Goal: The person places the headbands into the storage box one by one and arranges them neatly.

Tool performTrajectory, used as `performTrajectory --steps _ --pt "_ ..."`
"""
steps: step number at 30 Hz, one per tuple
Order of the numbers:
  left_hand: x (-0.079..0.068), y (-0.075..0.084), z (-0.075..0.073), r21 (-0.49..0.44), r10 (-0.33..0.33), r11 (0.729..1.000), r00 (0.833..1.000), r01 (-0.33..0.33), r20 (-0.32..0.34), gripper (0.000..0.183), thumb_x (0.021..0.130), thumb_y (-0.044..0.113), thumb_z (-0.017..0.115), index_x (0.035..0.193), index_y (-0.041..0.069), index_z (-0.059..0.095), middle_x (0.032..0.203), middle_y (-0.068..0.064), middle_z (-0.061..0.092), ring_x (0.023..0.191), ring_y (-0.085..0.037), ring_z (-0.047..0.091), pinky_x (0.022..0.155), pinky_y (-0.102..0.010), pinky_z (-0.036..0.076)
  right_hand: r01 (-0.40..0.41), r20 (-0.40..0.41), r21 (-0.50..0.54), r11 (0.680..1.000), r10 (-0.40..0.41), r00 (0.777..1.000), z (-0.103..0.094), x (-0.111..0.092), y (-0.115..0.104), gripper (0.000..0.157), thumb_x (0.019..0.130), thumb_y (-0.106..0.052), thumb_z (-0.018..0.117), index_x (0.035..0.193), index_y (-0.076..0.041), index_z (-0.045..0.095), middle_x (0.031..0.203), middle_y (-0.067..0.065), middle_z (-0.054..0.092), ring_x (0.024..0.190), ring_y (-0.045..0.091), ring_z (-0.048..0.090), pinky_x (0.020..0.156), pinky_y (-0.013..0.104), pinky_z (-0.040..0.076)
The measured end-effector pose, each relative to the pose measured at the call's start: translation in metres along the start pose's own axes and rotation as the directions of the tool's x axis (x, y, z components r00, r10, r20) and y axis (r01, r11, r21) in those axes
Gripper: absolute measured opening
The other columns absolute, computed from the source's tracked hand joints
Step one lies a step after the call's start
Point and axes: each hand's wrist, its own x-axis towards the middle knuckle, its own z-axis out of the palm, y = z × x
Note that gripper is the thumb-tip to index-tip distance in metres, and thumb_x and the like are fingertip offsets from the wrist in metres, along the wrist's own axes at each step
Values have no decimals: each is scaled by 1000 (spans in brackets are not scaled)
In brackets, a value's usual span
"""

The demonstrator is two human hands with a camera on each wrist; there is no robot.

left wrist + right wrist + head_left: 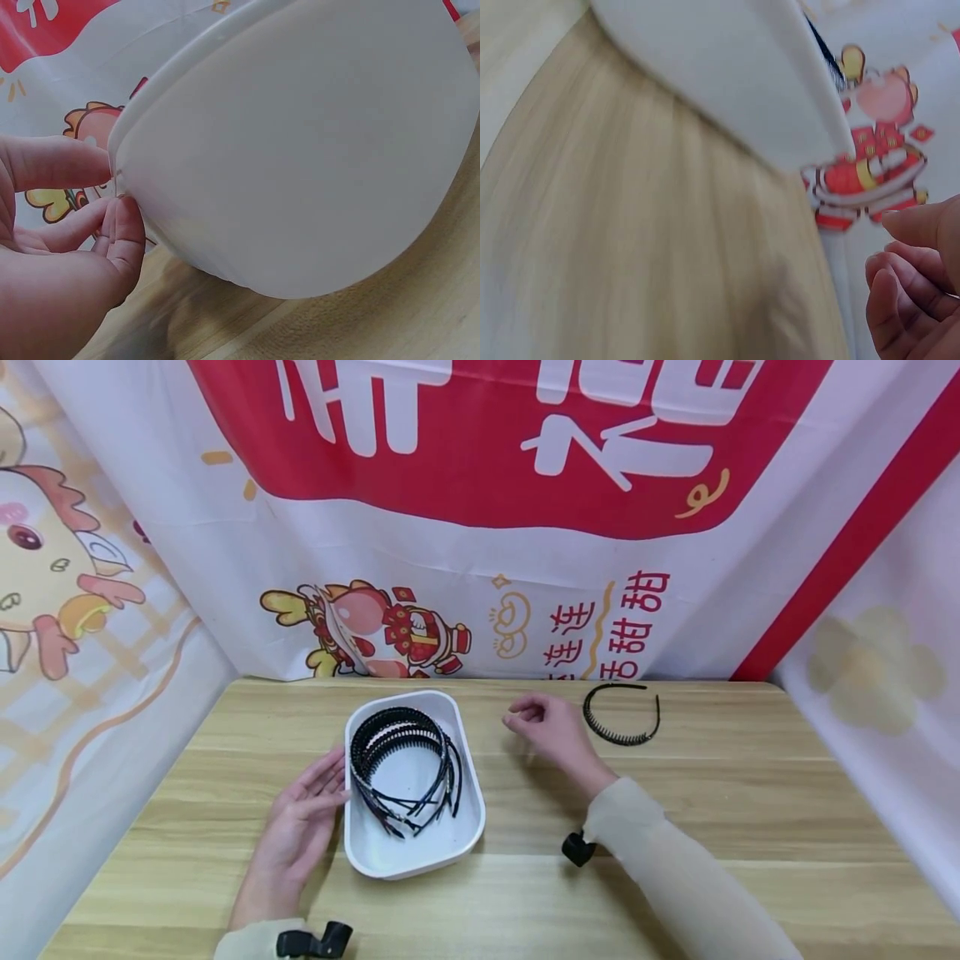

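A white rectangular bin [468, 810] stands on the table and holds several black toothed headbands [390, 718], bunched together in loops. My left hand [303, 818] rests at the bin's left side, its fingertips touching the outer wall. In the left wrist view, fingertips of the left hand [82, 232] meet the bin's pale wall [300, 150]. My right hand [551, 731] hovers right of the bin with loosely curled fingers and nothing in them. Another black headband [618, 741] lies on the table, just right of that hand.
The wooden table [712, 827] ends at the back against a printed cloth [450, 552] with red and white designs. More printed cloth hangs at the left and right sides. Each wrist carries a small black mount [577, 849].
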Motion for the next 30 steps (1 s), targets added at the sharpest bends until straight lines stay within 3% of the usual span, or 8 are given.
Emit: performTrajectory --steps 6,14,18,21,26,30 --pt "1 -1 1 2 -2 1000 1000 2 3 60 94 -23 51 137 14 67 132 1 69 125 -13 64 110 -20 54 -31 -47 -27 999 29 998 -26 -13 41 27 97 -27 80 119 -11 77 105 9 76 93 22 69 78 30 62" --pt "3 -3 3 -24 19 1000 1000 -18 24 59 93 -24 50 136 12 68 130 -1 71 122 -14 65 109 -21 55 -77 -225 -120 990 48 973 -70 -27 93 30 97 -24 79 121 -7 77 112 15 78 101 28 71 88 34 58" --pt "3 -2 4 -18 15 1000 1000 -15 21 59 93 -23 50 136 14 69 130 0 71 122 -13 65 108 -20 55 -157 -272 -59 986 136 953 -93 -35 103 35 98 -28 78 127 -8 76 126 18 76 111 31 69 88 29 55" --pt "3 0 3 -15 5 1000 1000 -5 11 59 94 -23 51 136 15 69 130 1 71 122 -13 64 108 -20 55 -168 -297 -44 985 147 943 -103 -38 107 38 97 -27 79 128 -7 75 133 20 72 117 34 67 90 31 54" --pt "1 0 1 -32 2 999 1000 -1 6 59 94 -24 51 137 13 69 129 0 71 121 -14 64 109 -20 55 -123 -274 -126 984 84 958 -107 -43 113 37 94 -22 82 124 -2 76 130 25 73 119 41 69 100 46 55" --pt "0 -2 1 -50 7 999 1000 -6 12 59 94 -24 50 136 12 69 129 -1 71 121 -14 65 107 -21 55 -152 -249 -140 978 114 962 -106 -51 113 37 94 -24 81 122 -2 77 125 25 75 118 41 70 103 51 56"
